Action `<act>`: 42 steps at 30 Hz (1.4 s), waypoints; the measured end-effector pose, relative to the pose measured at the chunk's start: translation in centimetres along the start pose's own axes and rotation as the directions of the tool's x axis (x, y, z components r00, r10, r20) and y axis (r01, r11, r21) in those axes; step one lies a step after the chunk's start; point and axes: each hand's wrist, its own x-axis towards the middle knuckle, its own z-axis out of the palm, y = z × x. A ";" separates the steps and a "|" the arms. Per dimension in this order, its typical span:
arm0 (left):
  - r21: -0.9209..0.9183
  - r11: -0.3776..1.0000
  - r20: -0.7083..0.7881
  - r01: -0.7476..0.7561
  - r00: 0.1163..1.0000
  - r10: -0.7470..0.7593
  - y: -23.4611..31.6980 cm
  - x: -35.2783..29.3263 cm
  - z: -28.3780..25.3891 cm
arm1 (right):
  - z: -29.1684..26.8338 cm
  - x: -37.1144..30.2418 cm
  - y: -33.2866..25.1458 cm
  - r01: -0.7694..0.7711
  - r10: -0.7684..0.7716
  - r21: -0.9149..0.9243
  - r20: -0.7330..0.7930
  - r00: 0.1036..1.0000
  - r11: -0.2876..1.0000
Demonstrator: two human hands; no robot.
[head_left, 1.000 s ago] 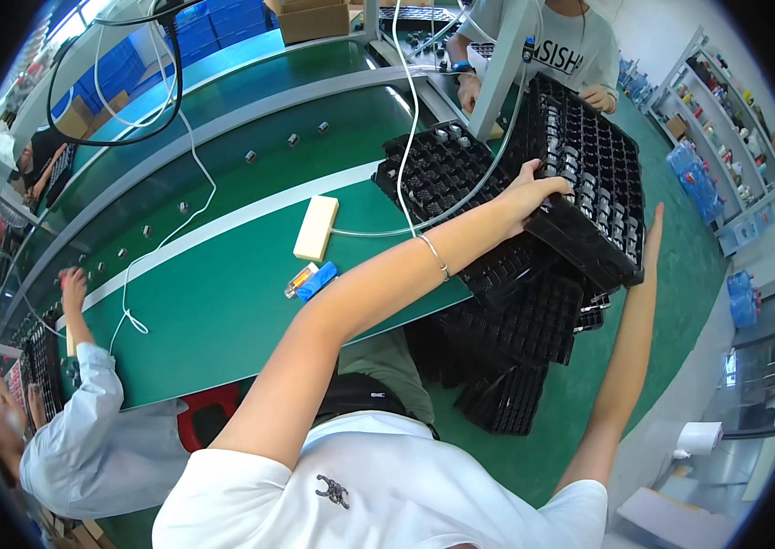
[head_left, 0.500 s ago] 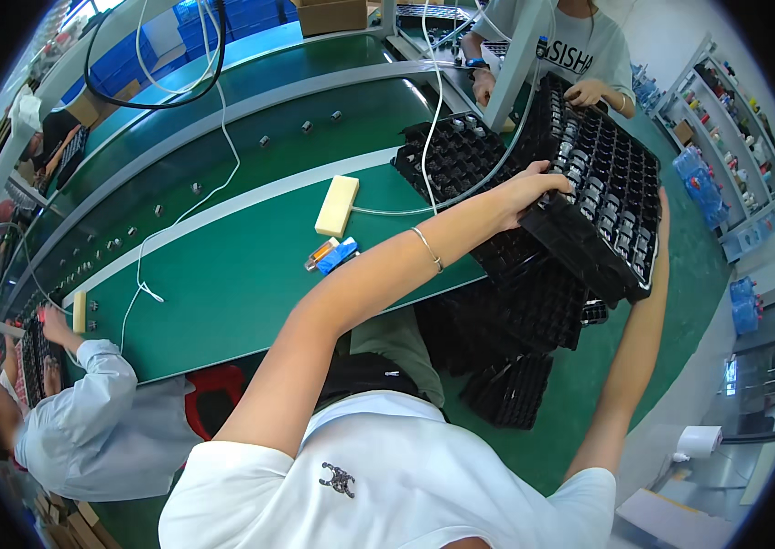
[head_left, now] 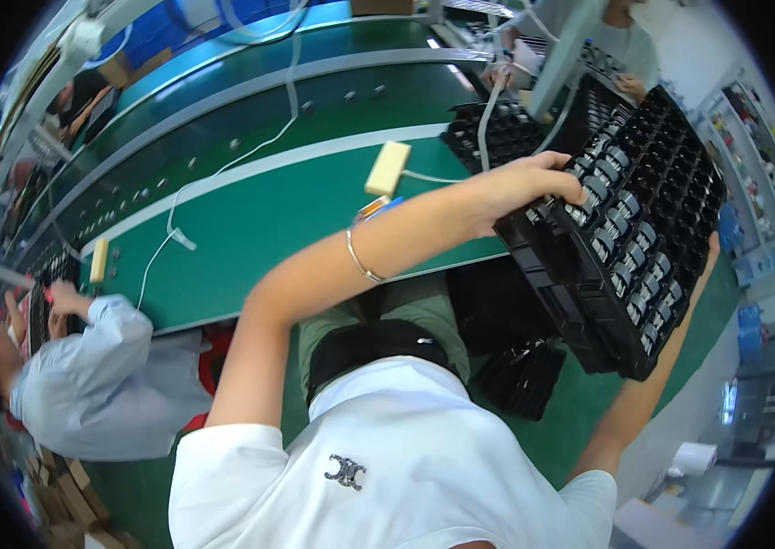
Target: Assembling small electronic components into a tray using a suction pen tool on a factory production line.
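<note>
Tilted in the air at the right, a thick stack of black plastic pocket trays (head_left: 680,174) is between my two hands. Rows of small grey metal parts (head_left: 621,220) fill the pockets of its near side; the far pockets look bare and black. My left hand (head_left: 534,188) is closed over the stack's left edge, the thumb lying on top by the metal parts. Along the right edge, my right hand (head_left: 712,252) holds the other side, and most of its fingers are hidden behind the trays.
A pale yellow block (head_left: 388,167) with a cable lies on the green bench (head_left: 268,242). Another black tray (head_left: 497,128) is at the bench's far right, and more black trays (head_left: 525,375) are low beside my legs. A co-worker (head_left: 94,384) sits at left; another person (head_left: 630,55) stands beyond the trays.
The tray stack has come nearer to me, lower and further right, away from the other person's hand that touched it. Both my hands have moved along with it. My view has shifted.
</note>
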 end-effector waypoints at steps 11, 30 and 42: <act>0.195 0.980 -0.378 -0.049 0.918 0.121 6.5 -14.3 1.8 | 12.1 -9.5 -2.5 -0.272 0.078 0.620 0.322 0.944 0.736; 0.119 0.859 -0.754 0.498 0.608 -0.248 1.1 -26.1 -13.4 | 27.5 -16.4 16.5 -0.802 0.378 0.076 0.853 0.360 0.593; 0.270 0.580 -0.830 0.769 0.491 -0.264 8.2 -21.6 -21.2 | 25.6 -12.9 12.6 -0.533 0.510 -0.435 0.860 -0.008 0.726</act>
